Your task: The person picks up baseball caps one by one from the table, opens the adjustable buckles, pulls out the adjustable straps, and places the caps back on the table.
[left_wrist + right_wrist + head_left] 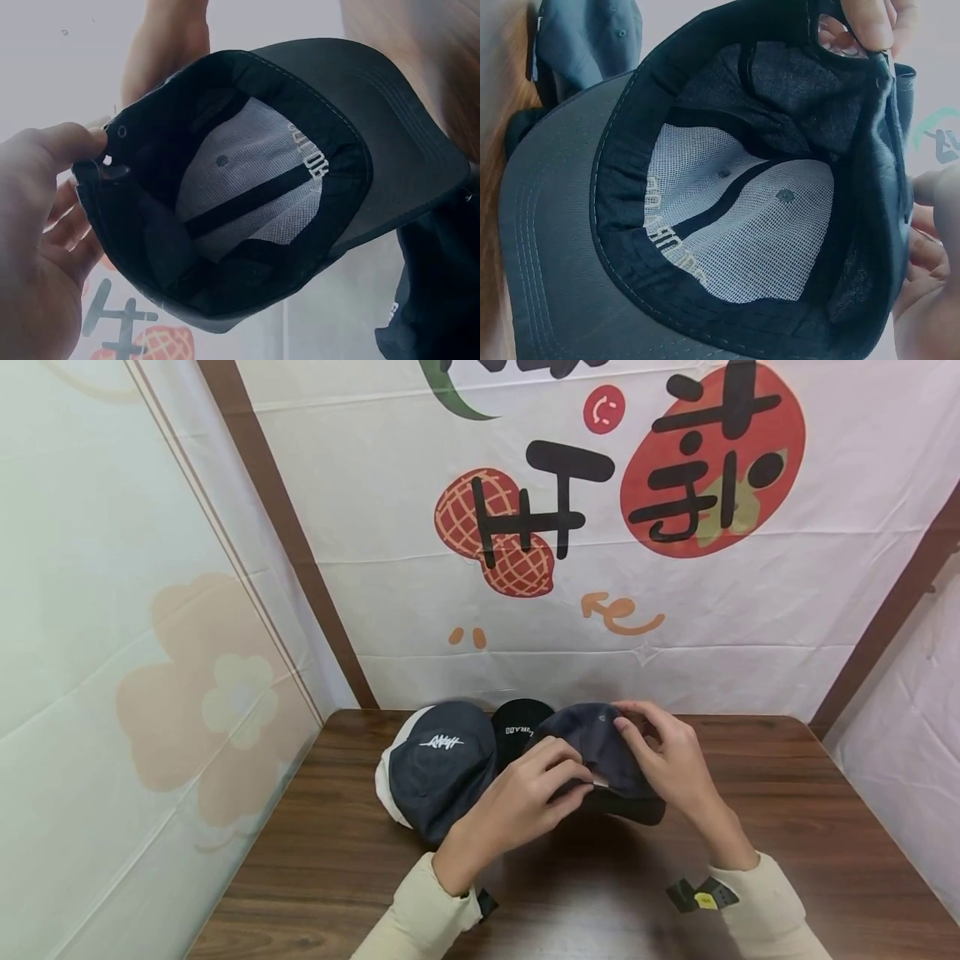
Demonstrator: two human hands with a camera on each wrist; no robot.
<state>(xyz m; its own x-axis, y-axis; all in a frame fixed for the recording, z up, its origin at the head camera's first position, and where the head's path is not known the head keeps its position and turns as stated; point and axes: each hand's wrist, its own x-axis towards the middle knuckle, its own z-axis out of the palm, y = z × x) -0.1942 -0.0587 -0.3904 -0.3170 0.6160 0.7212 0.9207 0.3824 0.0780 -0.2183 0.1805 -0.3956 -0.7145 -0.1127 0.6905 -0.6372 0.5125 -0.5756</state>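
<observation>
Both hands hold a dark navy baseball cap [581, 731] close over the table, its brim low and its opening towards the person. At the back strap [112, 172], my left hand [532, 793] pinches the edge between thumb and fingers. My right hand [675, 768] grips the side of the crown, thumb on the near side and fingers over the far edge. Inside the cap, white mesh lining [742, 225] shows with the reversed stitching of letters. A black cap [517, 720] with white lettering is just behind, partly hidden by the held cap.
On the left of the wooden table [315, 877] lies a navy cap [442, 768] with white script, overlapping a white cap [385, 789]. A printed white cloth [480, 677] hangs behind the table, with further cloth walls on both sides.
</observation>
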